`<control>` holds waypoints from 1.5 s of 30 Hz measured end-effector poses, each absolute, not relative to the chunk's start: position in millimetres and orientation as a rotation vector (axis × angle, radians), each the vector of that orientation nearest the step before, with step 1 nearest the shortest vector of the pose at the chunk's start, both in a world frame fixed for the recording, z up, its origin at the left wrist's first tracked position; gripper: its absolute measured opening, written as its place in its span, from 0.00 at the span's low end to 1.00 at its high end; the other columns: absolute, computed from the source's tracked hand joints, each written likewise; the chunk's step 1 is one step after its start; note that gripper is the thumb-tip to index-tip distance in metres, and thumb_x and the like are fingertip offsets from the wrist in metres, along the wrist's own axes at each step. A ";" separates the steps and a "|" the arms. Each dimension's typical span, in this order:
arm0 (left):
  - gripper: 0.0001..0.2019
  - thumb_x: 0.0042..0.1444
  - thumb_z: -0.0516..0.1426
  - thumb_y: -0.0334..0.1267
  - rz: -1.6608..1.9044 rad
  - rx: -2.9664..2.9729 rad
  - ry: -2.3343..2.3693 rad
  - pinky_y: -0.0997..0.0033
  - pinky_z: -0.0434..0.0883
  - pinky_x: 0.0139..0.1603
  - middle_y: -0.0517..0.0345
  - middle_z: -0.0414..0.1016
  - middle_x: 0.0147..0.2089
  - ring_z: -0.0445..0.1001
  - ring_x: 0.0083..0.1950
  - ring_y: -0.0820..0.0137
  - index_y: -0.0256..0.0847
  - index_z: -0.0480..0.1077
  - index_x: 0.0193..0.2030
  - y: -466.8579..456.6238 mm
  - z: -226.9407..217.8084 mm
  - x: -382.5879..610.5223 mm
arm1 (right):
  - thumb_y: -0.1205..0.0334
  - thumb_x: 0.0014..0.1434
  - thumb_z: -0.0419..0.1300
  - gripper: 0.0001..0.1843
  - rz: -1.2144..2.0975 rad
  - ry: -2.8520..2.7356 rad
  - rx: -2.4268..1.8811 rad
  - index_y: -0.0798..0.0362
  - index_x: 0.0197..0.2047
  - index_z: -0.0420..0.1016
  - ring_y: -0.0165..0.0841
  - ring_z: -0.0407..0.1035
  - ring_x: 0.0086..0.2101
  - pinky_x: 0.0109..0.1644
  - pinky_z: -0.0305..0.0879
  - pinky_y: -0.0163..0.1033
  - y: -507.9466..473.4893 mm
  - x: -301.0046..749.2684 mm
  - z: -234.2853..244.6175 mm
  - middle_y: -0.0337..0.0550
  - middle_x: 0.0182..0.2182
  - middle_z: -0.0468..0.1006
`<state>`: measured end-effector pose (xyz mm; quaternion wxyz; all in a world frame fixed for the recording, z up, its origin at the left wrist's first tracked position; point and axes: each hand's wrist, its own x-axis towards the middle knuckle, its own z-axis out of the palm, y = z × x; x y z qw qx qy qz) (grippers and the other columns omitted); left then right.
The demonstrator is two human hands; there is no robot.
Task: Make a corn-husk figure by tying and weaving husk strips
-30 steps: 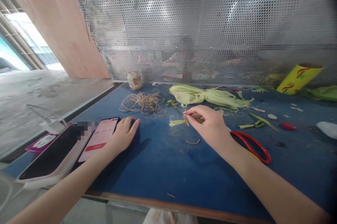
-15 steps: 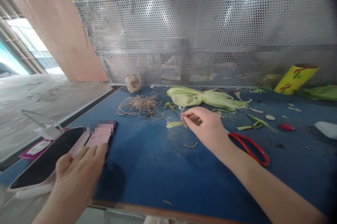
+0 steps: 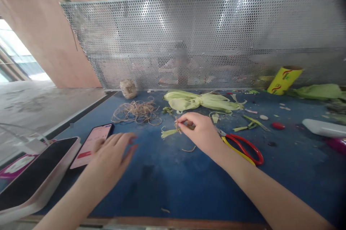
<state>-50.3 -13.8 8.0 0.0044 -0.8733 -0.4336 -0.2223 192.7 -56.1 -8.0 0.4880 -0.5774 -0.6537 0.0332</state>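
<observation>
My left hand [image 3: 112, 156] is raised just right of a phone [image 3: 92, 143] with a pink screen, fingers apart and holding nothing. Thumb and fingertips of my right hand [image 3: 197, 129] pinch a bit of brown twine [image 3: 177, 125]. Close to that pinch, a small strip of pale green husk [image 3: 169, 133] reaches left; whether it is tied to the twine I cannot tell. Red- and yellow-handled scissors [image 3: 243, 147] lie beside my right wrist, their blades partly hidden by it. Behind the right hand rests a tied bundle of green husks [image 3: 186, 101].
Left of the husks sits a tangle of twine [image 3: 137, 112], with a whitish ball of cord [image 3: 128, 89] behind it. A tablet-like device [image 3: 35, 172] stands at the left. A yellow tube [image 3: 285, 80] leans against the perforated metal screen [image 3: 211, 39].
My left hand has lifted off the phone and moved right, uncovering its screen. My right hand keeps its pinch on the twine. The view has shifted to the right.
</observation>
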 end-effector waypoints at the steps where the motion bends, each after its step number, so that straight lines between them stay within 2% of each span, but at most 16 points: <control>1: 0.13 0.55 0.48 0.43 -0.714 -2.832 -1.326 0.56 0.58 0.50 0.54 0.75 0.42 0.70 0.46 0.57 0.46 0.66 0.45 -7.8 10.4 -31.2 | 0.67 0.52 0.57 0.05 0.111 -1.592 -1.386 0.50 0.30 0.74 0.28 0.70 0.27 0.32 0.66 0.32 -55.4 193.2 -8.1 0.37 0.28 0.78; 3: 0.15 0.58 0.45 0.42 -0.800 -3.048 -1.243 0.58 0.58 0.52 0.55 0.74 0.45 0.69 0.48 0.61 0.45 0.65 0.49 1.1 17.3 3.5 | 0.67 0.52 0.57 0.05 0.154 -1.603 -1.348 0.50 0.30 0.74 0.27 0.69 0.26 0.31 0.65 0.31 -53.9 194.9 -8.2 0.37 0.27 0.77; 4: 0.14 0.58 0.45 0.42 -0.847 -3.179 -1.215 0.60 0.60 0.51 0.55 0.74 0.45 0.70 0.47 0.62 0.45 0.67 0.46 4.3 20.8 17.6 | 0.68 0.52 0.57 0.05 0.163 -1.617 -1.329 0.51 0.30 0.74 0.27 0.69 0.26 0.31 0.65 0.31 -53.2 195.8 -8.2 0.36 0.27 0.77; 6: 0.14 0.57 0.47 0.43 -0.828 -3.529 -1.244 0.67 0.65 0.44 0.55 0.76 0.38 0.72 0.41 0.66 0.41 0.71 0.36 9.0 25.4 37.0 | 0.69 0.52 0.58 0.05 0.160 -1.659 -1.306 0.51 0.31 0.73 0.26 0.69 0.27 0.33 0.65 0.31 -52.2 197.5 -7.8 0.36 0.28 0.76; 8: 0.13 0.56 0.49 0.43 -0.808 -3.824 -1.382 0.71 0.67 0.37 0.56 0.76 0.33 0.72 0.35 0.69 0.39 0.71 0.32 12.0 24.6 45.0 | 0.69 0.52 0.58 0.05 0.146 -1.697 -1.314 0.51 0.31 0.73 0.27 0.69 0.29 0.35 0.65 0.31 -51.9 198.3 -7.4 0.36 0.29 0.76; 12: 0.12 0.54 0.53 0.43 -0.882 -4.075 -1.728 0.75 0.65 0.30 0.55 0.77 0.30 0.73 0.31 0.72 0.38 0.72 0.36 15.0 14.5 40.1 | 0.69 0.53 0.57 0.06 0.121 -1.725 -1.392 0.50 0.32 0.73 0.29 0.70 0.32 0.39 0.64 0.34 -52.6 197.5 -8.2 0.37 0.32 0.76; 17: 0.10 0.52 0.56 0.42 -0.830 -4.057 -1.797 0.76 0.65 0.31 0.55 0.77 0.30 0.75 0.32 0.71 0.36 0.72 0.33 15.9 7.6 33.3 | 0.69 0.54 0.56 0.05 0.119 -1.778 -1.409 0.50 0.32 0.72 0.30 0.70 0.34 0.42 0.64 0.35 -52.1 195.6 -11.8 0.37 0.32 0.76; 21: 0.09 0.52 0.56 0.42 -0.832 -4.044 -1.856 0.78 0.63 0.26 0.57 0.77 0.32 0.77 0.29 0.71 0.36 0.69 0.32 15.4 2.3 35.6 | 0.69 0.54 0.56 0.06 0.134 -1.790 -1.400 0.50 0.32 0.72 0.30 0.70 0.34 0.41 0.64 0.35 -51.9 195.2 -14.2 0.38 0.32 0.75; 24: 0.09 0.52 0.55 0.42 -0.832 -4.054 -1.818 0.77 0.63 0.25 0.58 0.76 0.35 0.77 0.29 0.69 0.37 0.68 0.34 16.2 -3.5 37.3 | 0.69 0.54 0.55 0.06 0.148 -1.819 -1.375 0.50 0.32 0.73 0.30 0.70 0.34 0.40 0.65 0.35 -52.4 195.2 -14.5 0.39 0.32 0.76; 27: 0.09 0.52 0.54 0.42 -0.952 -3.979 -1.731 0.76 0.65 0.26 0.60 0.74 0.31 0.77 0.30 0.69 0.37 0.67 0.33 19.1 -8.7 37.8 | 0.70 0.55 0.55 0.07 0.164 -1.834 -1.323 0.50 0.32 0.73 0.30 0.70 0.34 0.40 0.65 0.35 -52.2 195.8 -13.3 0.39 0.32 0.76; 31: 0.07 0.51 0.53 0.40 -1.081 -3.777 -1.583 0.73 0.66 0.31 0.64 0.69 0.26 0.74 0.29 0.70 0.38 0.66 0.29 23.8 -13.4 38.3 | 0.71 0.54 0.56 0.07 0.146 -1.777 -1.249 0.51 0.31 0.74 0.30 0.70 0.35 0.41 0.65 0.35 -50.0 197.8 -11.6 0.40 0.32 0.75; 38: 0.04 0.47 0.51 0.34 -1.171 -3.498 -1.625 0.73 0.57 0.29 0.67 0.61 0.21 0.59 0.26 0.74 0.39 0.63 0.23 28.3 -17.3 41.1 | 0.65 0.55 0.57 0.06 0.273 -1.818 -1.258 0.50 0.32 0.75 0.28 0.66 0.33 0.38 0.66 0.34 -52.8 193.5 -12.0 0.41 0.37 0.69; 45: 0.04 0.43 0.50 0.33 -1.218 -3.593 -1.783 0.76 0.58 0.26 0.67 0.60 0.19 0.59 0.23 0.76 0.39 0.60 0.21 31.4 -9.3 45.6 | 0.65 0.56 0.57 0.06 0.364 -1.815 -1.220 0.51 0.32 0.75 0.25 0.65 0.31 0.30 0.63 0.30 -56.7 186.8 -10.2 0.41 0.37 0.67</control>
